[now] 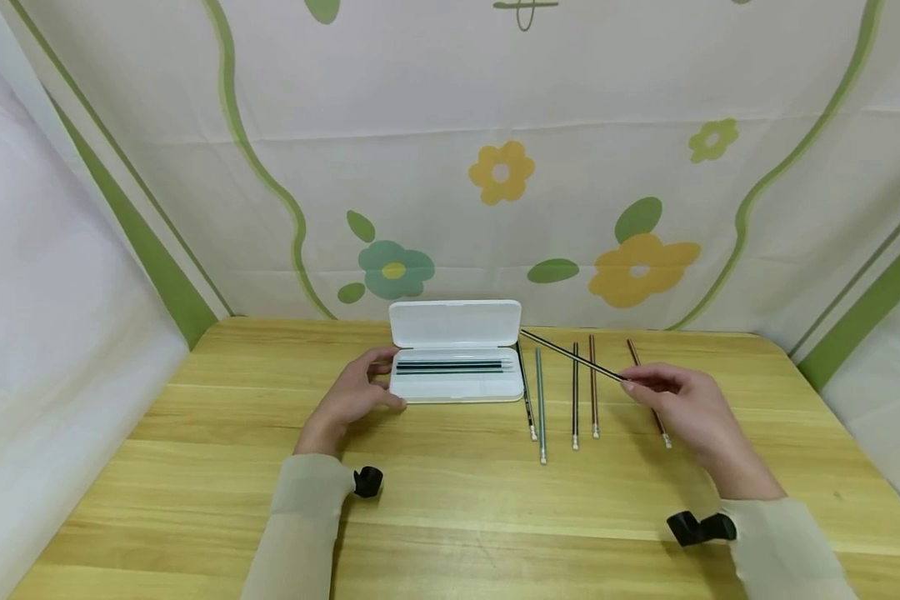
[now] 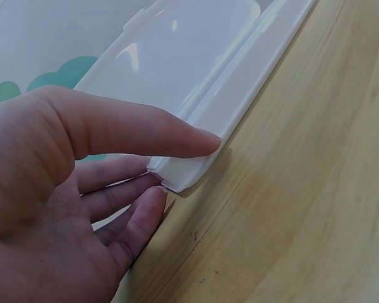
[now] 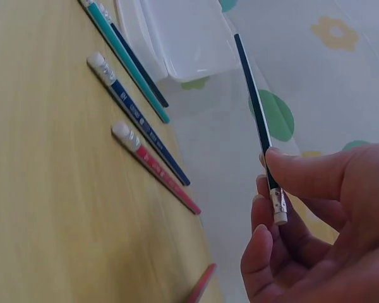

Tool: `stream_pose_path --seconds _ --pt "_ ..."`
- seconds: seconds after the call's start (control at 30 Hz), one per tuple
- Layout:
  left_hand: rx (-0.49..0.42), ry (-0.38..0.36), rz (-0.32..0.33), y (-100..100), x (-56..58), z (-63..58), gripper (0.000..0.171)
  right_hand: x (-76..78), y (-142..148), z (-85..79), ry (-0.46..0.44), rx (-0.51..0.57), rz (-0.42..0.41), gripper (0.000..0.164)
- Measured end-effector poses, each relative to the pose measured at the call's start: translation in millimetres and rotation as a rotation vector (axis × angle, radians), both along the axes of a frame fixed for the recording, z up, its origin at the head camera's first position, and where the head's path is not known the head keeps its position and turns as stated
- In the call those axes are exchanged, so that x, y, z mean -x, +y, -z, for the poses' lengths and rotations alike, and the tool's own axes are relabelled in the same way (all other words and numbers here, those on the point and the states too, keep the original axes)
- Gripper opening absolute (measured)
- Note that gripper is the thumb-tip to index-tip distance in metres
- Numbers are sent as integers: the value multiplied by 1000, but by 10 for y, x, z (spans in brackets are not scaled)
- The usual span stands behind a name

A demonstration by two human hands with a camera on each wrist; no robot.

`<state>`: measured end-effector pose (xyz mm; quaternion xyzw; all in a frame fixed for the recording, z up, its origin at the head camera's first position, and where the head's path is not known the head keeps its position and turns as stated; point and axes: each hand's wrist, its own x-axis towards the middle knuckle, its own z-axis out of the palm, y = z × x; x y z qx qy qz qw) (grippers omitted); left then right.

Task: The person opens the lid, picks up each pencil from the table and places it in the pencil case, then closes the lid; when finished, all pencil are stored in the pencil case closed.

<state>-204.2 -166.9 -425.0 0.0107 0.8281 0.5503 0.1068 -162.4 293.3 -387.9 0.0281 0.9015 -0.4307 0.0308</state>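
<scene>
A white pencil case (image 1: 457,388) lies with its lid (image 1: 456,323) raised, and several dark green pencils (image 1: 450,366) are inside. At the case's left end my left hand (image 1: 351,392) holds it, thumb at the front corner and fingers round the side, as the left wrist view also shows. My right hand (image 1: 678,404) pinches a dark pencil (image 3: 256,104) near its eraser end between thumb and fingers. That pencil is raised above the table and points left toward the case.
Right of the case lie a black pencil (image 1: 527,396), a teal pencil (image 1: 541,408), a dark blue pencil (image 3: 139,120) and a red pencil (image 3: 158,167). Another red pencil (image 1: 634,353) is partly behind my right hand. A flowered cloth (image 1: 435,192) hangs behind the wooden table (image 1: 465,517).
</scene>
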Motion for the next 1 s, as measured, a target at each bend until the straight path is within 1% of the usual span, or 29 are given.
stream_pose_path --seconds 0.27,0.5,0.73,1.0 --pt "-9 3 3 -4 9 0 90 179 -277 -94 -7 18 -52 41" --pt "-12 3 1 -5 -3 -3 90 380 -553 -143 -2 46 -116 33" --pt "-11 -2 -3 4 -5 -6 90 564 -793 -89 -3 83 -172 29" --pt "-12 0 -3 -3 -9 -10 91 748 -1065 20 1 71 -187 24"
